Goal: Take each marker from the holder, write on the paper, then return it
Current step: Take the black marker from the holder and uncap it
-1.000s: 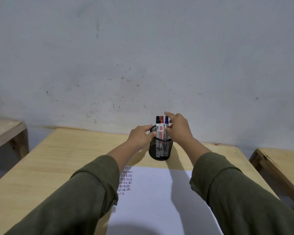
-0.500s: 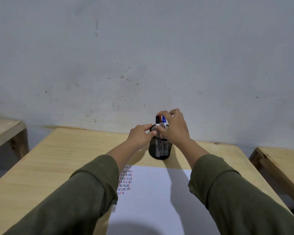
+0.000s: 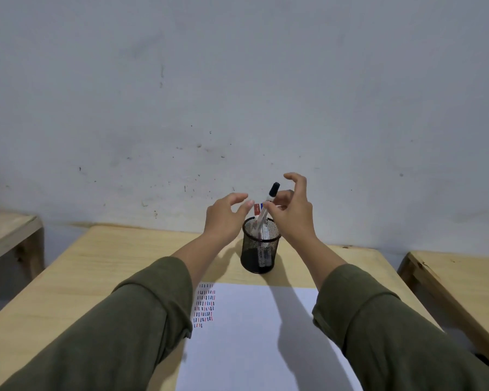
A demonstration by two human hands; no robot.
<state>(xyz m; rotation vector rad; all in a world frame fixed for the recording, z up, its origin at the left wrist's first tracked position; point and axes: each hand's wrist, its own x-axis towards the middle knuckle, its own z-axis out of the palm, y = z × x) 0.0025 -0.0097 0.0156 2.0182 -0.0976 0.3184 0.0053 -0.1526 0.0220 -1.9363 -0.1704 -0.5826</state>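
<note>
A black mesh holder [image 3: 260, 253] stands on the wooden table [image 3: 105, 266] beyond a white paper [image 3: 251, 334] marked with rows of short red, blue and black strokes at its upper left. My right hand [image 3: 292, 213] pinches a black-capped marker [image 3: 268, 206] and holds it tilted, partly raised out of the holder. A red-capped marker [image 3: 256, 209] and a blue-capped one, mostly hidden, remain inside. My left hand [image 3: 226, 218] hovers just left of the holder's rim, fingers apart, holding nothing.
A grey stained wall rises right behind the table. Another wooden table [image 3: 9, 232] stands at the left and one more [image 3: 458, 277] at the right, each separated from mine by a gap.
My right hand closed on the black marker and lifted it partway out, tilting it. My left hand let go of the holder's rim and opened.
</note>
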